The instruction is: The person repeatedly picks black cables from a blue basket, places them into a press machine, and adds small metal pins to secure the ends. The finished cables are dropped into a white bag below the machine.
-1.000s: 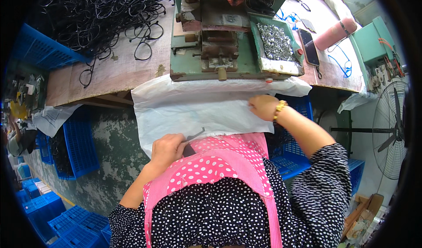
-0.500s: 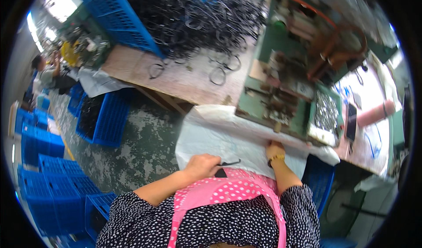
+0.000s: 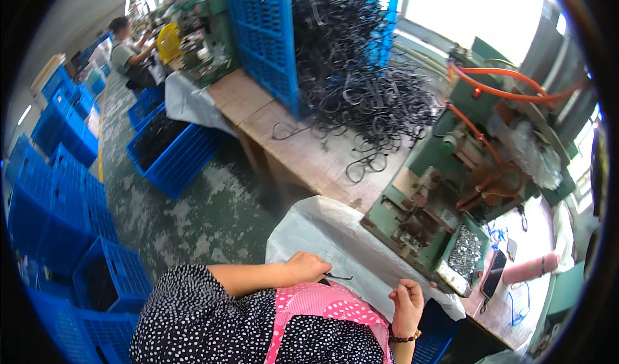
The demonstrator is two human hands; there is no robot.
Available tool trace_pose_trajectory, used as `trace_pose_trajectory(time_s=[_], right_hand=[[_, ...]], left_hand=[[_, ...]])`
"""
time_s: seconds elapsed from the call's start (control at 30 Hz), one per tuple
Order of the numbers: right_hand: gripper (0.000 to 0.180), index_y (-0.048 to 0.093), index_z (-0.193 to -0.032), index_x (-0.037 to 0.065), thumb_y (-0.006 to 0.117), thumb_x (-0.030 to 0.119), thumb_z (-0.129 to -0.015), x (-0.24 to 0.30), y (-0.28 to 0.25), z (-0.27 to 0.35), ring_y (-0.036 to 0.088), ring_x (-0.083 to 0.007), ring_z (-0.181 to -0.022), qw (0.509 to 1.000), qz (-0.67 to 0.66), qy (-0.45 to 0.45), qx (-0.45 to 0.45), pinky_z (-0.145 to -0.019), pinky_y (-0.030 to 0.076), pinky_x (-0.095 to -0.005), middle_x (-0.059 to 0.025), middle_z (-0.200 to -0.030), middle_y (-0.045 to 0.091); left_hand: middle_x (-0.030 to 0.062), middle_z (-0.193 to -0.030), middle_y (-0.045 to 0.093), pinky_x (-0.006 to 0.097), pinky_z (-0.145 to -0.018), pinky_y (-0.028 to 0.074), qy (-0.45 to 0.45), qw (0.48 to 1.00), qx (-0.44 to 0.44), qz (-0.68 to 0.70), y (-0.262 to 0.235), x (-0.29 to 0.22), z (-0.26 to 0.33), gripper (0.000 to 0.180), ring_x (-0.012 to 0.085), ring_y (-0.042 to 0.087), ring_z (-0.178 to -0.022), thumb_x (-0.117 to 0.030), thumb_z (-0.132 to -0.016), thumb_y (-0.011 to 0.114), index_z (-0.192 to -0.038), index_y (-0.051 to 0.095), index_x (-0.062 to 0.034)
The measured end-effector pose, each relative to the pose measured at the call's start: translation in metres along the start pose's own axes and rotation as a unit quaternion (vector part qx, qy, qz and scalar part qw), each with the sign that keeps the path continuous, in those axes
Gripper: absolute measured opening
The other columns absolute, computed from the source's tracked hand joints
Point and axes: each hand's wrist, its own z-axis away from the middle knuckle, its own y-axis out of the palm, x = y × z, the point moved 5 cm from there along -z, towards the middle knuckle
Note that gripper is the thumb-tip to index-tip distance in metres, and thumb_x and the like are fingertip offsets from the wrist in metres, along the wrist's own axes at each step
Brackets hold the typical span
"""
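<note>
We see a thin dark bent wire piece (image 3: pixel 336 276) lying on the white plastic sheet (image 3: pixel 335 235) in the lap, at 3 o'clock of our left hand (image 3: pixel 308 266), curled loosely beside it. Our right hand (image 3: pixel 407 301) is half-closed, holding nothing we can make out. At 12 o'clock stand the worn wooden bench (image 3: pixel 303 145), a green metal press (image 3: pixel 445 196) and tangled black wire loops (image 3: pixel 374 93); blue plastic crates (image 3: pixel 64 196) fill 9 o'clock.

Wooden bench (image 3: pixel 303 151) carries a big heap of black wire loops (image 3: pixel 367 87), with a blue crate (image 3: pixel 267 35) standing beside them. A green machine (image 3: pixel 438 203) sits at the near end, white sheet (image 3: pixel 335 235) draped over the edge below it.
</note>
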Motion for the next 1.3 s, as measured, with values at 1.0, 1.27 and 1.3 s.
trace_pose_trajectory(time_s=[1.0,1.27,1.3], right_hand=[[0.010,0.065,-0.099,-0.004,0.065,-0.005,-0.090,0.167,-0.015,-0.041,0.066,-0.0139,-0.088,0.974,0.120,-0.194,-0.007,-0.080,0.052,-0.0256,-0.0089,-0.097,0.069],[0.014,0.064,-0.101,-0.002,0.062,-0.009,-0.089,0.171,0.027,-0.056,0.059,-0.0131,-0.096,0.926,0.091,-0.361,-0.061,-0.088,0.046,-0.0255,-0.0070,-0.102,0.064],[0.017,0.064,-0.103,-0.001,0.062,-0.008,-0.088,0.175,0.036,-0.056,0.060,-0.0147,-0.097,0.905,0.130,-0.396,-0.081,-0.089,0.046,-0.0272,-0.0078,-0.103,0.064]], left_hand=[[0.0190,-0.088,0.069,0.045,-0.068,0.053,0.031,0.995,0.056,0.073,-0.087,-0.013,-0.053,0.021,0.0383,0.067,-0.079,-0.027,-0.092,0.067,-0.101,0.067,-0.0077],[0.0055,-0.083,0.069,0.022,-0.061,0.048,0.041,0.906,-0.098,0.409,-0.184,-0.064,-0.090,0.019,0.0072,0.061,-0.069,-0.004,-0.097,0.062,-0.114,0.061,0.0031],[0.0064,-0.085,0.069,0.022,-0.061,0.048,0.081,0.884,-0.122,0.443,-0.199,-0.074,-0.096,0.020,0.0078,0.062,-0.071,-0.004,-0.098,0.059,-0.117,0.058,0.0026]])
